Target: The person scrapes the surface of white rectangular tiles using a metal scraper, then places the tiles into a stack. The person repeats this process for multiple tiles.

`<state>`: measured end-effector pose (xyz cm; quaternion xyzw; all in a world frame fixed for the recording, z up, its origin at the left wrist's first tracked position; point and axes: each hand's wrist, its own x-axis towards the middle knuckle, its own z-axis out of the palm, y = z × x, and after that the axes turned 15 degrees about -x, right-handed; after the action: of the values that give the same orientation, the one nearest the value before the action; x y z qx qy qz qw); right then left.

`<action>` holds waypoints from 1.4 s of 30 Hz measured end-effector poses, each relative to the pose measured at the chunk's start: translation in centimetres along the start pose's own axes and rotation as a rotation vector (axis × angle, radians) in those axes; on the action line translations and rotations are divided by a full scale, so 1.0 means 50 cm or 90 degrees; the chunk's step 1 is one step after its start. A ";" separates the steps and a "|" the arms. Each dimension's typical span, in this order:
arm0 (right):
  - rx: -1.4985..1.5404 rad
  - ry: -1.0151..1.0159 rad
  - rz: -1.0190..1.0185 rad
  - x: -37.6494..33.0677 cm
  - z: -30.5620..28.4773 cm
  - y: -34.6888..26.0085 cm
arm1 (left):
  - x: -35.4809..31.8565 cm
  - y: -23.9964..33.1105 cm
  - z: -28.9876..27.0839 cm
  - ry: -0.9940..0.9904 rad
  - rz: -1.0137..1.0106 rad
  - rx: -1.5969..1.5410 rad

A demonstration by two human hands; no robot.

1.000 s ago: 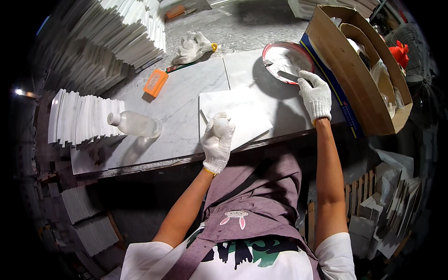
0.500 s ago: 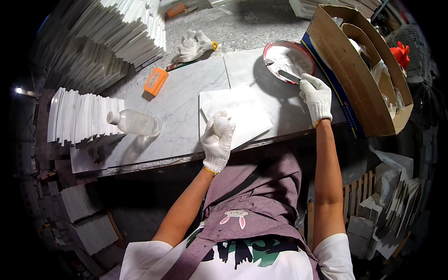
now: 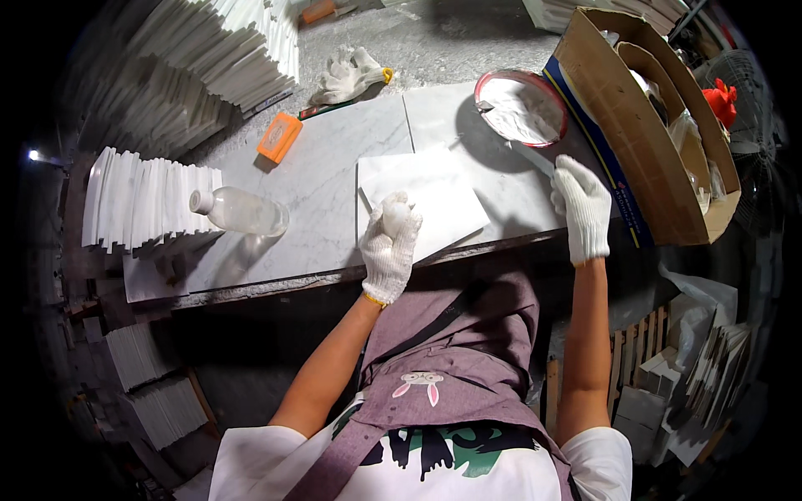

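Observation:
My left hand (image 3: 389, 255), in a white knitted glove, is closed around a small whitish, rounded object (image 3: 396, 219) whose kind I cannot make out. It is at the near left edge of white square tiles (image 3: 443, 188), lying slightly askew on one another. My right hand (image 3: 583, 209), also gloved, grips a spatula (image 3: 532, 156); its handle is hidden in the fist. The spatula's pale blade points left, just below a red-rimmed bowl (image 3: 565, 129) of white paste (image 3: 520, 107).
A clear bottle (image 3: 246, 211) stands left, beside a row of upright tiles (image 3: 150, 196). Behind are an orange box (image 3: 279, 138), spare gloves (image 3: 347, 77) and tall tile stacks (image 3: 221, 54). An open cardboard box (image 3: 610, 108) borders the bowl's right, with a fan (image 3: 756, 125) beyond.
My right hand has drawn the spatula back from over the bowl, toward me and slightly right. Its blade looked dark before and now looks pale. My left hand has barely moved.

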<state>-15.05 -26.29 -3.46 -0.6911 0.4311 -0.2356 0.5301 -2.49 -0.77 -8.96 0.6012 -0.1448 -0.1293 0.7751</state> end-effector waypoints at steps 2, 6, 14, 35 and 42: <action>-0.003 -0.011 0.046 -0.064 -0.008 -0.014 | 0.001 -0.003 -0.004 -0.003 0.003 0.008; 0.036 -0.042 0.105 -0.156 -0.010 0.026 | 0.002 -0.012 -0.004 0.006 0.007 -0.030; 0.020 0.006 0.130 -0.222 0.016 0.091 | 0.002 0.002 0.002 0.006 0.012 -0.020; -0.233 0.127 -0.222 -0.240 0.052 0.107 | 0.005 -0.018 -0.020 -0.063 0.037 0.099; 0.095 0.062 0.097 -0.242 0.046 0.057 | 0.006 -0.004 -0.008 -0.054 0.029 0.091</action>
<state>-20.51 -15.02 -5.26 -0.6026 0.4886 -0.2594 0.5753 -2.06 -0.56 -9.22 0.6456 -0.2000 -0.1262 0.7262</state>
